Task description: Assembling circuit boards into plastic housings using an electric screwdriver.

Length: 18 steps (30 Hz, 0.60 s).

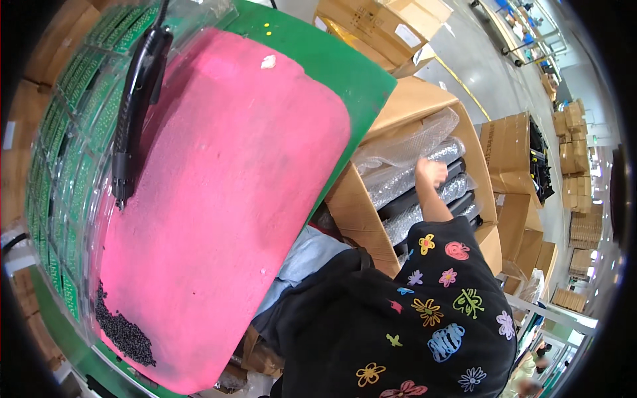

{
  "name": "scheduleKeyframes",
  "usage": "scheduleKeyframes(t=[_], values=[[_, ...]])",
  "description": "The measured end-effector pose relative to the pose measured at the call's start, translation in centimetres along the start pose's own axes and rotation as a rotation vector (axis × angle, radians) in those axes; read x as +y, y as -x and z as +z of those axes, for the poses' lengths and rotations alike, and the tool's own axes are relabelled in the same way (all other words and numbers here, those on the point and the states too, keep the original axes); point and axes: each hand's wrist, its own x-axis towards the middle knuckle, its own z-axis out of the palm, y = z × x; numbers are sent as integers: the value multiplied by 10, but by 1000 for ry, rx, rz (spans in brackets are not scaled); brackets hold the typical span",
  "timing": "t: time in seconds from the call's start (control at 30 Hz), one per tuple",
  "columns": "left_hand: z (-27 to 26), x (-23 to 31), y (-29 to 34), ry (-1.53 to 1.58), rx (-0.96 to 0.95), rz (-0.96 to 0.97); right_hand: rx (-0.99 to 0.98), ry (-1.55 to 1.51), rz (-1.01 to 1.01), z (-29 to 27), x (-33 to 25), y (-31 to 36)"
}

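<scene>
My right hand (431,174) reaches into an open cardboard box (348,204) to the right of the table. Its fingers are curled closed at the top of the box's contents; what they grip, if anything, is hidden. Under and around the hand, long black parts (399,207) lie in rows between silvery bubble wrap (388,190). A looser sheet of clear bubble wrap (424,140) rises at the box's far side. My left hand is out of view.
A pink mat (225,199) covers the green table (358,83). Over its left side hangs a black electric screwdriver (129,132); small black screws (125,338) are heaped at the near left. Green circuit boards (63,166) fill clear trays. More cardboard boxes (507,149) stand at right.
</scene>
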Motion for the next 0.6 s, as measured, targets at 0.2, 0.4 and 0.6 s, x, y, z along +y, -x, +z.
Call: scheduleKeyframes(t=[0.2,0.4,0.6], values=[[28,-60,30,-469,-112,362,-609,-393,248,57,89,-65],[38,-73,-22,-923,-461,953,-900,-974,375,-25,55,-42],[127,-181,167,-953,-931,589,-1047,-1391,-28,-181,22,-88]])
